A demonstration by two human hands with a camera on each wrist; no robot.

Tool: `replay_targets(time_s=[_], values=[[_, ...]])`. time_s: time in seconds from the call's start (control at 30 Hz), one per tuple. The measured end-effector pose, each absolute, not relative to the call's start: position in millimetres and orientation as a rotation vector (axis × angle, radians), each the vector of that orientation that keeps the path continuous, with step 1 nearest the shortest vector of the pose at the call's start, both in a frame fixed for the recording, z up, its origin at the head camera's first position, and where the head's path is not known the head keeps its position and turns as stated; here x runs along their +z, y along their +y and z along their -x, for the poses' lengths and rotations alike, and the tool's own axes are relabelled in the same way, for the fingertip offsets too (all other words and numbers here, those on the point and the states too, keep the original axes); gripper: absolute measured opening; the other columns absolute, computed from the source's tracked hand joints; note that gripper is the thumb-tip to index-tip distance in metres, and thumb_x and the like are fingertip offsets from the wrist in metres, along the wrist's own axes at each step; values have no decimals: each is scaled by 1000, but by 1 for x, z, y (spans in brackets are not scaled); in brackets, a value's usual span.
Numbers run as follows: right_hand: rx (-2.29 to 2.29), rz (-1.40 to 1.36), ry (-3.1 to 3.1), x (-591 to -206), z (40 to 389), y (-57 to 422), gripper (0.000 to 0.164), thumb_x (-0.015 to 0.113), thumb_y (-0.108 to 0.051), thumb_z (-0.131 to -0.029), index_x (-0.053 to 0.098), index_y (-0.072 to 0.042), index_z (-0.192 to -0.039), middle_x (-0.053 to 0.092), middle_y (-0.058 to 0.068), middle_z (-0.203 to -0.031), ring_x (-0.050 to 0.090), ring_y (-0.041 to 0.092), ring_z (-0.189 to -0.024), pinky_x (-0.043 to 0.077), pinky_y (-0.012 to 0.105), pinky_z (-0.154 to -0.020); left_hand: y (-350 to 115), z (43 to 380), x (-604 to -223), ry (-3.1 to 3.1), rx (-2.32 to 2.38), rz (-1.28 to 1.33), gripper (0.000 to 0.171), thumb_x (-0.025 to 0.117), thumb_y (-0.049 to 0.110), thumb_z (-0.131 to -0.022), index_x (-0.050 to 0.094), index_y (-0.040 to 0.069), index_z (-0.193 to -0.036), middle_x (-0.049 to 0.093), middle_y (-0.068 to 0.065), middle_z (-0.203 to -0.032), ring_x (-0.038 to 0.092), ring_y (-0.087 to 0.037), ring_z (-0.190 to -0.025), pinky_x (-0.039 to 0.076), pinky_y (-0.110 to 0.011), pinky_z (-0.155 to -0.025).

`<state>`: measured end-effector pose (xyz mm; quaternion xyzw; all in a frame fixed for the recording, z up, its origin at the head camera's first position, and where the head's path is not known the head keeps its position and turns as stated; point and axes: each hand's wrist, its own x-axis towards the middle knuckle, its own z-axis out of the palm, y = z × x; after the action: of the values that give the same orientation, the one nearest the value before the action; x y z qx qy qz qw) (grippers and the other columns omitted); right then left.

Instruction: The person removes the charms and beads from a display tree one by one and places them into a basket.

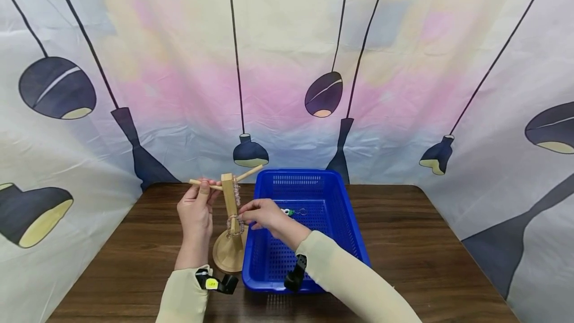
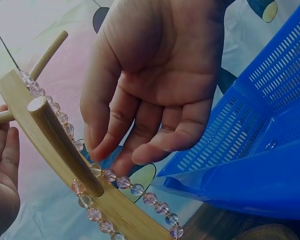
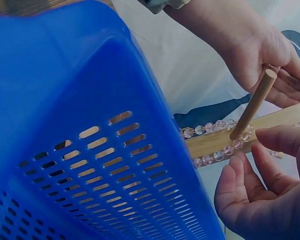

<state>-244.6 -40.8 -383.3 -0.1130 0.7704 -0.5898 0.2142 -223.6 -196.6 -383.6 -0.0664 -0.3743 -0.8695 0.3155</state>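
Observation:
A wooden stand (image 1: 230, 198) with a round base and several pegs stands left of the blue basket. My left hand (image 1: 197, 208) holds its upper left peg (image 1: 194, 182), thumb and fingers around it. A bracelet of pink and clear beads (image 2: 150, 199) hangs looped over the lower peg (image 2: 65, 147). Right at its top beads are the fingertips of my right hand (image 1: 264, 215), loosely bent, thumb close to the index finger. Another strand of similar beads (image 2: 55, 106) hangs from the upper right peg (image 1: 251, 172).
Close on the right, the blue plastic basket (image 1: 354, 223) with slotted walls stands beside the stand on the brown wooden table (image 1: 403, 243). Inside it lies a small green and white keychain (image 1: 289, 211) with a ring. A cloth printed with lamps (image 1: 287, 64) hangs behind.

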Motion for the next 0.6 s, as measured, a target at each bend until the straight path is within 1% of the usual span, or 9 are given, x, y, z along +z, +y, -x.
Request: replay_targets(time_s=[0.13, 0.23, 0.33, 0.4, 0.5, 0.6], values=[[-1620, 312, 2149, -386, 245, -42, 17, 71, -12, -96, 74, -2, -109, 74, 14, -114, 70, 32, -107, 65, 37, -84, -196, 224, -384, -973, -2294, 177, 10, 71, 12, -93, 72, 4, -86, 75, -3, -79, 77, -11, -78, 66, -22, -79], [-1606, 309, 2159, -387, 245, -43, 17, 71, -13, -96, 75, -2, -109, 75, 13, -114, 70, 29, -103, 64, 37, -83, -196, 224, -384, -992, -2287, 170, 10, 71, 12, -93, 72, 4, -87, 75, -2, -80, 77, -10, -78, 66, -22, -79], [-1594, 312, 2167, -389, 245, -42, 17, 72, -14, -96, 75, -3, -108, 75, 12, -112, 69, 20, -95, 64, 37, -82, -195, 224, -384, -1011, -2282, 160, 11, 70, 13, -94, 72, 5, -88, 75, -2, -80, 77, -10, -79, 66, -21, -80], [-1590, 320, 2169, -390, 245, -42, 18, 72, -15, -96, 75, -3, -108, 75, 12, -112, 68, 17, -92, 64, 35, -80, -195, 223, -384, -1014, -2283, 159, 11, 70, 13, -94, 72, 5, -88, 75, -2, -80, 77, -10, -79, 66, -21, -80], [-1585, 334, 2167, -390, 245, -43, 20, 72, -18, -95, 76, -3, -108, 75, 11, -111, 67, 17, -92, 62, 33, -78, -196, 223, -384, -1016, -2282, 147, 11, 70, 14, -94, 72, 5, -87, 75, -1, -80, 77, -10, -79, 66, -21, -80], [-1576, 346, 2169, -389, 244, -44, 24, 73, -23, -95, 75, -3, -108, 74, 11, -111, 69, 23, -97, 62, 33, -78, -196, 223, -384, -1022, -2279, 130, 12, 70, 15, -94, 71, 6, -87, 75, -1, -80, 77, -9, -79, 66, -21, -80]])
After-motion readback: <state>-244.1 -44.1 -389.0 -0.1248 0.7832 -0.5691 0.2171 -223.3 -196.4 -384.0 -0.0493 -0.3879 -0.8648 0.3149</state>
